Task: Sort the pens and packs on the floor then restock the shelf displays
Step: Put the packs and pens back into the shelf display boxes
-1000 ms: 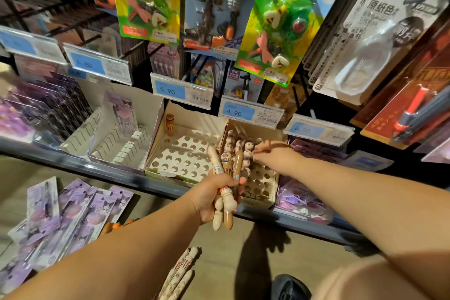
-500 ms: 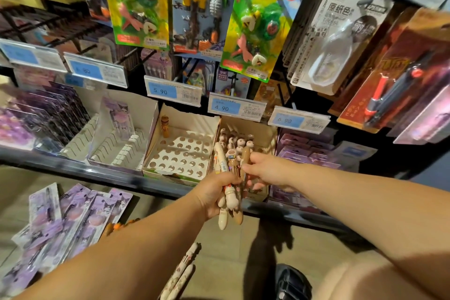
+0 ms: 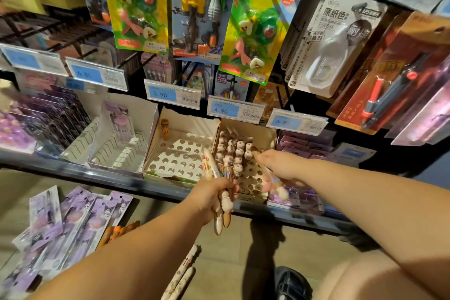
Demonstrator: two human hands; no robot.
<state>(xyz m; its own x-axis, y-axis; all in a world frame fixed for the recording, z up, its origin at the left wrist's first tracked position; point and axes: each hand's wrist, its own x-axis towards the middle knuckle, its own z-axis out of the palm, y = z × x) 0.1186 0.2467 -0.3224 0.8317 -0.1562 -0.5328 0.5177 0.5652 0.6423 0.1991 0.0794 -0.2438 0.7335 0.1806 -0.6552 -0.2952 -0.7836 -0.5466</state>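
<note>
floor (image 3: pixel 243 251), far left: purple packs (image 3: pixel 73 226) lie fanned and overlapping, running out to the frame's left edge. orange pens (image 3: pixel 119 230) sit just beside them at their 3 o'clock. open floor runs from there up to the shelf lip (image 3: pixel 97 174), which crosses the view from 9 o'clock down toward 4 o'clock.

on the shelf, left to right:
- a slotted white box (image 3: pixel 141 114) with a lone pack (image 3: pixel 119 119) upright in it.
- a perforated tray (image 3: pixel 187 129), nearly every hole free, with a single brown pen (image 3: pixel 165 128) standing at its rear-left corner.
- the pen box (image 3: pixel 252 196), back rows filled with round-capped pens (image 3: pixel 233 151), front holes free.

price tags (image 3: pixel 233 109) hang just above the boxes' rear edges, so the boxes are open only from the front and from above.

left hand (image 3: pixel 209 198): in front of the shelf lip, between tray and pen box. its fingers are curled tight round a bundle of pens (image 3: pixel 211 165), upper ends at 12 o'clock, lower ends showing below the fist. two patterned pens (image 3: pixel 182 273) lie on the floor at its 6 o'clock.

right hand (image 3: pixel 280 165): over the right part of the pen box, fingers pointing to 9 o'clock at the capped pens. it is motion-blurred, and i cannot tell whether the fingers pinch the pale shape under the palm.

change from half a second ago: the right hand was then at the bundle, pinching a pen. it is now apart from the bundle, at 2 o'clock of the left hand. the bundle stays gripped.
</note>
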